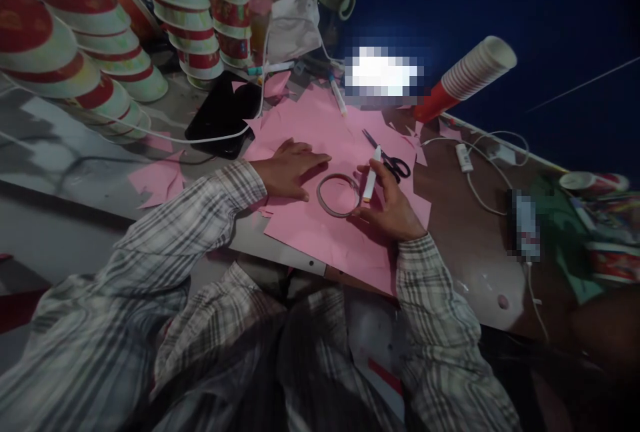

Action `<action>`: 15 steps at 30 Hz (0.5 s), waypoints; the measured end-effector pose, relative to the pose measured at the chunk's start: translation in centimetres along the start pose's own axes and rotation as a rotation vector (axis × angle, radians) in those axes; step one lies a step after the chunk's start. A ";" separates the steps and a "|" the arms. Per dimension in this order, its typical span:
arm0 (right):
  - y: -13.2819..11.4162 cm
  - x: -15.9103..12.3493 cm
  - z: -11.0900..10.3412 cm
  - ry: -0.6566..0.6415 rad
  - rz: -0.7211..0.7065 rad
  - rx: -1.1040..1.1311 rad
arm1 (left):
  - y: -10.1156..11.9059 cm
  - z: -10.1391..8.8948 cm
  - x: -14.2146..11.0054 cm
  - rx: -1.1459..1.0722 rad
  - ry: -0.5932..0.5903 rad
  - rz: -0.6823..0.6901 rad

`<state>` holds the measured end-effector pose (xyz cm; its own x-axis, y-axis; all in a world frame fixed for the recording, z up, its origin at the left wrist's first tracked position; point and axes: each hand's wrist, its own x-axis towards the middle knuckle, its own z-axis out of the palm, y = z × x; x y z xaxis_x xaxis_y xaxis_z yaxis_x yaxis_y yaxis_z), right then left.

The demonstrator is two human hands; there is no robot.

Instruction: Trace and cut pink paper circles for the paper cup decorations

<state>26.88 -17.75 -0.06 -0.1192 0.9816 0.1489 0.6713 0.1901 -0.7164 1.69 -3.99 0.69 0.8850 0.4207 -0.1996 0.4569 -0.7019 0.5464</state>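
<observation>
Pink paper [320,242] in layered, jagged-edged sheets covers the middle of the table. My left hand [293,169] lies on it with the fingers stretched out, left of a thin grey ring [321,200] that rests flat on the paper. On the ring's right side, my right hand [387,205] is closed on a white marker pen [371,179], its orange end pointing down. The thumb of that hand is at the ring's rim. Black-handled scissors [400,167] lie just beyond the right hand, partly behind it. Farther back is another white pen [339,95] with a blue end.
Tall stacks of red and white paper cups [187,25] stand at the left, by a black tablet-like slab [225,115]. Another cup stack [470,79] leans at the back right. White cables [485,202] cross the right side. Pink scraps [160,179] lie at the left.
</observation>
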 end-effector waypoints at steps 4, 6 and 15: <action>-0.6 0.2 0.9 -0.030 -0.037 -0.105 | 0.0 0.1 0.0 0.019 0.017 -0.002; -0.8 0.3 1.3 -0.041 -0.049 -0.156 | 0.1 0.1 0.1 0.034 0.023 -0.005; -0.8 0.4 1.3 -0.027 -0.070 -0.189 | 0.4 0.0 0.0 0.017 0.008 -0.015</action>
<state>25.31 -17.51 -0.33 -0.1878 0.9667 0.1738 0.7856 0.2540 -0.5642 1.87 -4.27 0.89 0.8775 0.4355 -0.2009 0.4713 -0.7052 0.5296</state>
